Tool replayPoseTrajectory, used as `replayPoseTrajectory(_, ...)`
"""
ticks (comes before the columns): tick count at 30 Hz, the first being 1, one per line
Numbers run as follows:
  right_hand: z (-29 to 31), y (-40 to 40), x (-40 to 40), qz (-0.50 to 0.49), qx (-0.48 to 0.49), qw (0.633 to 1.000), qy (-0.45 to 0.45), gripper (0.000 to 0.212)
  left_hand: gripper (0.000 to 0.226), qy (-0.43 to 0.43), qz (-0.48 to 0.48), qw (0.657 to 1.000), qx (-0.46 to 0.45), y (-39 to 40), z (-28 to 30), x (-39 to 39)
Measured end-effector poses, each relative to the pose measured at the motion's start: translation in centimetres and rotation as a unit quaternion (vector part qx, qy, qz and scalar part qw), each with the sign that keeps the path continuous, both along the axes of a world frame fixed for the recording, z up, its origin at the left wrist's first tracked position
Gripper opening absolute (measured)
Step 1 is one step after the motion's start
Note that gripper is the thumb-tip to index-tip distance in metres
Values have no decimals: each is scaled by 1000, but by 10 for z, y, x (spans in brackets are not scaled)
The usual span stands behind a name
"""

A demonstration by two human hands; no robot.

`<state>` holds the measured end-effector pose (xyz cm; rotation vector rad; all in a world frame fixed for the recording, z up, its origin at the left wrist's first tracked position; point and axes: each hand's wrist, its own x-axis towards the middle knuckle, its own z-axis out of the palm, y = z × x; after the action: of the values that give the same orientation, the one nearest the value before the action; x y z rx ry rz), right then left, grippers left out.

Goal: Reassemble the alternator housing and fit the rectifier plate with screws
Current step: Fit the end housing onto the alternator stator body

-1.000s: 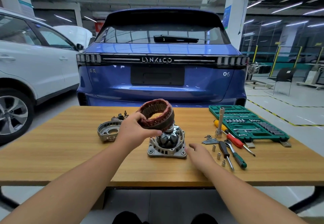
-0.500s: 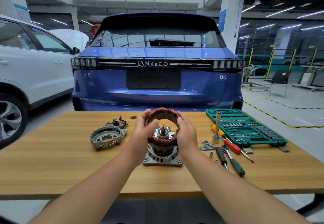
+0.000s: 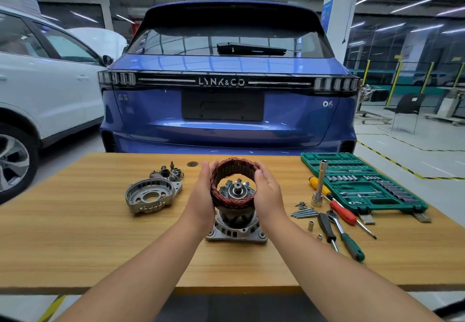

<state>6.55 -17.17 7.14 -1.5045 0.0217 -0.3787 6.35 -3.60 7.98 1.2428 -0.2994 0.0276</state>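
Both hands, left hand (image 3: 201,195) and right hand (image 3: 268,195), cup the stator (image 3: 234,183) over the front housing (image 3: 236,231); rear housing (image 3: 151,195) left of it, rectifier plate (image 3: 167,173) and screws (image 3: 304,212) unfitted

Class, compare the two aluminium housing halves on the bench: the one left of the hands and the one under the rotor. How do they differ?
The loose housing half lies open side up with nothing in it, apart from both hands; the lower housing half carries the rotor. The loose one looks like a deep bowl; the lower one shows flat bolt ears. Both are grey cast metal resting on the wooden table.
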Motion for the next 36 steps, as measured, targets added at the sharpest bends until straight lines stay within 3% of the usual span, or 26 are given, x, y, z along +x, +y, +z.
replayPoseTrajectory(23, -17, 0, 10, -50, -14, 998, 29, 36, 43, 36, 16, 999, 24, -3, -21, 18)
replayPoseTrajectory(30, -15, 2, 14, -72, -34, 996, 39, 37, 38, 48, 25, 995, 85, -5, -14, 19)
replayPoseTrajectory(36, -12, -1, 16, -86, -31, 995, 49, 38, 51, 81, 46, 992, 90, -10, -9, 17)
